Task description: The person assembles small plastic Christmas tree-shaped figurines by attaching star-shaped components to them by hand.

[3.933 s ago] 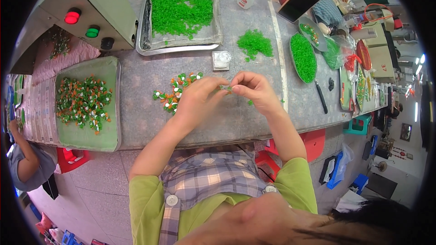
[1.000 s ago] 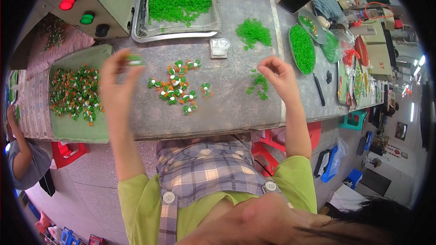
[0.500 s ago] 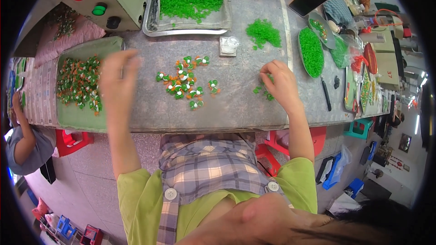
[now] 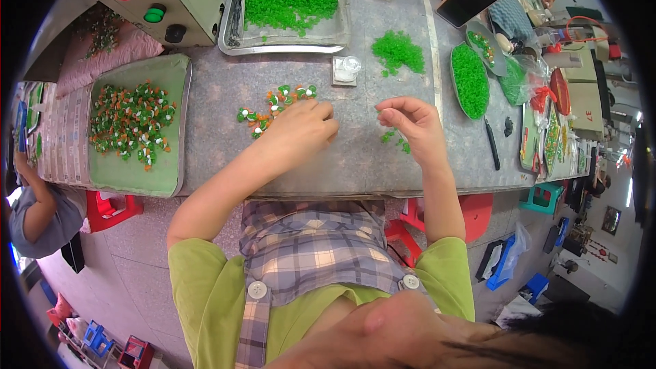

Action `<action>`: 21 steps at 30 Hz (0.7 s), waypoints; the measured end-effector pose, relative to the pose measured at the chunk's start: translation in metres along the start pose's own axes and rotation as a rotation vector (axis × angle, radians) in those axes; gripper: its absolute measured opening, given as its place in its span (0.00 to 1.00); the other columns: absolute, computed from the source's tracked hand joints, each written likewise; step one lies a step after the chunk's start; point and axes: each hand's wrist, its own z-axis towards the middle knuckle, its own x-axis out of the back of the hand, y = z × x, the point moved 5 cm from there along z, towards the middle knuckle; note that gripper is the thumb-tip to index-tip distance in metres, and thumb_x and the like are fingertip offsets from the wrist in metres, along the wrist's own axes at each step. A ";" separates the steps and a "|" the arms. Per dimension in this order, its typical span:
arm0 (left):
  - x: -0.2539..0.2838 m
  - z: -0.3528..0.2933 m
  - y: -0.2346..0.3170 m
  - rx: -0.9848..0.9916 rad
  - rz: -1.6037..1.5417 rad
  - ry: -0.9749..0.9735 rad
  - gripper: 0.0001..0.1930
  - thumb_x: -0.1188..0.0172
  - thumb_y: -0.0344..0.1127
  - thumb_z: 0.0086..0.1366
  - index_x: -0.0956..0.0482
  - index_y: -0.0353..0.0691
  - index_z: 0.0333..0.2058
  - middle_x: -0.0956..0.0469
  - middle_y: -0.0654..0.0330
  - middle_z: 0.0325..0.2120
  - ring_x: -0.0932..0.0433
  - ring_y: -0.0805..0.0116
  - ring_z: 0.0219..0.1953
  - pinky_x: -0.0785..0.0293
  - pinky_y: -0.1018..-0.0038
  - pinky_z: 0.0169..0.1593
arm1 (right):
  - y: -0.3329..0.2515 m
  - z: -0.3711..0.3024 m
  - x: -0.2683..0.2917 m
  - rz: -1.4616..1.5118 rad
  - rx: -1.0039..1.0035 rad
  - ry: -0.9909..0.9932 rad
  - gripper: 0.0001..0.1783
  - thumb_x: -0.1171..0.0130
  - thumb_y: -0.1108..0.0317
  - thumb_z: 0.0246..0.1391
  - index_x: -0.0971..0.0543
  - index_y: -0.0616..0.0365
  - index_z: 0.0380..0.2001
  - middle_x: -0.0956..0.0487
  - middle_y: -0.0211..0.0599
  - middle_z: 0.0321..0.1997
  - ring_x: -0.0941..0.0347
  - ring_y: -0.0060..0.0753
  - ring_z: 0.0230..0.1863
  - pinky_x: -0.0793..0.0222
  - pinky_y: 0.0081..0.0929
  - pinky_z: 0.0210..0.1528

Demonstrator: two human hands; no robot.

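My left hand (image 4: 301,135) is over a cluster of small green, white and orange pieces (image 4: 280,99), hiding part of it. Its fingers are curled together, and whatever they grip is hidden. Across a short gap, my right hand (image 4: 418,130) is raised with thumb and forefinger brought together, pointing toward the left hand. Anything in that pinch is too small to make out. A few loose bright green bits (image 4: 389,137) lie on the table beside the right hand. Beyond them is a larger heap of green bits (image 4: 400,52).
On the left stands a green-lined tray (image 4: 179,116) of similar coloured pieces, below a machine (image 4: 195,0). A metal tray (image 4: 287,49) of green bits is at the back. A small white dish (image 4: 344,72), an oval green-filled dish (image 4: 470,82) and a black pen-like tool (image 4: 491,145) lie around.
My left hand has swung right from beside the green-lined tray to the cluster of pieces. My right hand has risen slightly off the loose green bits, its fingertips turning toward the left hand.
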 end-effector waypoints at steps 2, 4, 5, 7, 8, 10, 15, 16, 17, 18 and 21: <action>0.004 0.002 -0.002 0.004 -0.015 -0.003 0.07 0.41 0.32 0.47 0.29 0.41 0.26 0.31 0.60 0.31 0.31 0.62 0.38 0.35 0.68 0.40 | -0.001 0.002 -0.006 0.138 -0.011 -0.046 0.09 0.43 0.71 0.47 0.24 0.64 0.32 0.23 0.32 0.27 0.29 0.20 0.30 0.34 0.16 0.34; 0.020 0.004 -0.005 0.084 -0.202 0.151 0.06 0.43 0.31 0.51 0.29 0.40 0.28 0.29 0.59 0.26 0.29 0.61 0.32 0.34 0.68 0.36 | 0.001 0.001 -0.013 0.257 -0.059 -0.105 0.09 0.43 0.72 0.47 0.24 0.65 0.32 0.23 0.33 0.27 0.28 0.21 0.30 0.34 0.16 0.33; 0.023 0.006 0.000 0.082 -0.201 0.154 0.06 0.43 0.31 0.51 0.29 0.40 0.28 0.29 0.59 0.26 0.29 0.61 0.32 0.34 0.68 0.36 | 0.000 0.001 -0.013 0.254 -0.057 -0.105 0.09 0.43 0.72 0.47 0.24 0.65 0.32 0.23 0.33 0.27 0.28 0.21 0.30 0.34 0.16 0.33; 0.031 0.006 0.005 0.218 -0.469 0.344 0.05 0.45 0.33 0.52 0.29 0.39 0.27 0.27 0.57 0.23 0.27 0.58 0.30 0.33 0.65 0.33 | 0.000 0.000 -0.016 0.238 -0.069 -0.141 0.08 0.42 0.72 0.46 0.24 0.64 0.31 0.23 0.33 0.27 0.28 0.21 0.29 0.34 0.16 0.33; 0.027 0.007 0.007 0.217 -0.473 0.345 0.05 0.45 0.33 0.52 0.29 0.39 0.27 0.27 0.57 0.23 0.27 0.58 0.30 0.33 0.65 0.33 | 0.000 -0.001 -0.017 0.235 -0.070 -0.140 0.08 0.42 0.72 0.46 0.24 0.64 0.31 0.23 0.33 0.27 0.28 0.21 0.29 0.34 0.16 0.33; 0.027 0.006 0.015 0.043 -0.444 0.455 0.05 0.45 0.33 0.54 0.28 0.40 0.30 0.29 0.57 0.21 0.29 0.60 0.24 0.34 0.70 0.29 | -0.004 0.000 -0.021 0.237 -0.080 -0.152 0.07 0.42 0.72 0.46 0.25 0.64 0.29 0.24 0.32 0.26 0.29 0.20 0.28 0.34 0.16 0.32; 0.025 0.004 0.016 0.047 -0.385 0.454 0.05 0.45 0.33 0.54 0.28 0.39 0.29 0.28 0.57 0.22 0.29 0.62 0.25 0.35 0.71 0.28 | -0.006 0.001 -0.025 0.215 -0.088 -0.155 0.07 0.41 0.71 0.46 0.25 0.63 0.28 0.24 0.30 0.25 0.30 0.19 0.27 0.35 0.16 0.32; 0.025 0.005 0.015 0.045 -0.383 0.452 0.05 0.45 0.33 0.54 0.28 0.39 0.29 0.28 0.57 0.22 0.29 0.62 0.25 0.35 0.71 0.27 | -0.006 0.002 -0.025 0.214 -0.089 -0.158 0.07 0.41 0.71 0.45 0.25 0.63 0.28 0.25 0.30 0.25 0.30 0.18 0.27 0.35 0.15 0.32; 0.023 0.005 0.014 0.043 -0.383 0.454 0.05 0.45 0.33 0.54 0.28 0.39 0.29 0.28 0.57 0.22 0.29 0.62 0.25 0.35 0.71 0.27 | -0.006 0.002 -0.027 0.211 -0.087 -0.158 0.07 0.41 0.71 0.45 0.25 0.63 0.28 0.25 0.30 0.25 0.30 0.18 0.27 0.35 0.15 0.32; 0.019 0.005 0.011 0.080 -0.439 0.442 0.05 0.45 0.33 0.55 0.28 0.39 0.29 0.28 0.57 0.22 0.29 0.63 0.25 0.35 0.72 0.28 | -0.005 0.003 -0.027 0.203 -0.094 -0.147 0.07 0.41 0.70 0.45 0.25 0.62 0.28 0.25 0.30 0.26 0.30 0.18 0.28 0.36 0.15 0.32; 0.015 0.005 0.006 0.154 -0.537 0.421 0.05 0.46 0.33 0.55 0.28 0.38 0.29 0.28 0.58 0.22 0.29 0.66 0.25 0.34 0.74 0.28 | -0.002 0.005 -0.029 0.184 -0.099 -0.142 0.08 0.41 0.70 0.45 0.26 0.62 0.28 0.25 0.29 0.26 0.31 0.17 0.28 0.37 0.14 0.32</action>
